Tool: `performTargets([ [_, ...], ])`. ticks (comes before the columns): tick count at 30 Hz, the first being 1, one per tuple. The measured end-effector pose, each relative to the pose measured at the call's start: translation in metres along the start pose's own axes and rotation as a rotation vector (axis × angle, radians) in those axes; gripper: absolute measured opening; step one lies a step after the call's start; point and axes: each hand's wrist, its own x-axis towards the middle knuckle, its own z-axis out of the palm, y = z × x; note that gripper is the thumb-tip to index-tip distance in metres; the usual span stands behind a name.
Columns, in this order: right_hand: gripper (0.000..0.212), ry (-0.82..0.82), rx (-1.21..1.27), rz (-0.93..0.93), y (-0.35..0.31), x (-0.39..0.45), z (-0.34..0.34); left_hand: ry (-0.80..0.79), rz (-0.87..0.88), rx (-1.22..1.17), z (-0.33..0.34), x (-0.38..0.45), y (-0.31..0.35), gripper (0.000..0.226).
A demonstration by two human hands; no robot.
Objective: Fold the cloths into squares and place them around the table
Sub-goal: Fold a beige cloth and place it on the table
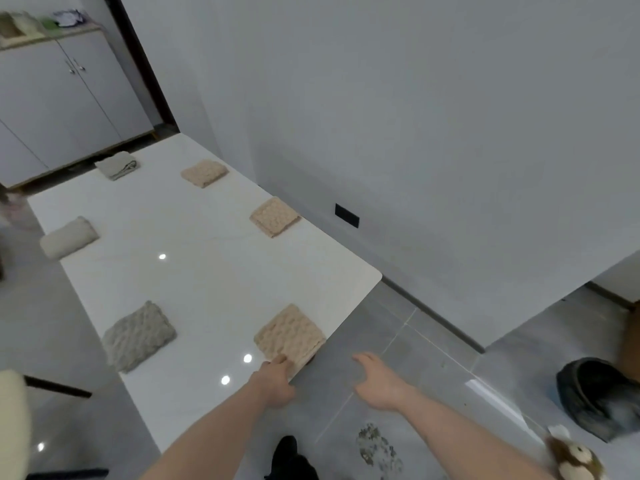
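Note:
Several folded cloths lie around the white table point(207, 278). A beige folded square point(290, 334) sits at the near right edge, and the fingertips of my left hand point(277, 379) touch its near corner. My right hand point(379, 382) hovers off the table over the floor, fingers apart and holding nothing. A grey folded square point(139, 336) lies at the near left. Two more beige squares point(274, 216) point(204, 172) line the right edge. A grey folded cloth point(117, 165) and a pale rolled cloth point(68, 236) rest at the far and left sides.
A grey wall runs close along the table's right side. White cabinets point(62, 105) stand beyond the far end. On the grey tiled floor are a dark bag point(595, 393), a plush toy point(575, 459) and my dark shoe point(291, 459). A pale chair point(14, 424) sits at the left.

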Motion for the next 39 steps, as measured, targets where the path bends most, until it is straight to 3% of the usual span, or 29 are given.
performTargets([
  [4,0.067,0.033,0.040,0.012,-0.019,0.008,0.014,0.008,0.048,-0.017,-0.008,-0.004,-0.006,0.060],
  [7,0.066,0.033,0.082,0.022,-0.041,0.020,0.030,0.046,0.081,-0.078,-0.016,-0.019,-0.019,0.071],
  [17,0.080,0.096,0.339,0.106,-0.099,0.054,0.104,0.023,0.050,-0.011,-0.045,-0.015,-0.124,0.070],
  [27,0.083,0.051,0.417,0.148,-0.085,0.089,0.097,-0.071,0.112,0.000,-0.064,0.039,-0.076,0.072],
  [33,0.088,-0.014,0.355,0.123,-0.076,0.105,0.083,-0.144,0.084,-0.073,-0.067,0.058,-0.064,0.087],
  [39,0.079,-0.052,0.240,0.121,-0.082,0.099,0.066,-0.117,0.056,-0.138,-0.074,0.059,-0.075,0.083],
])
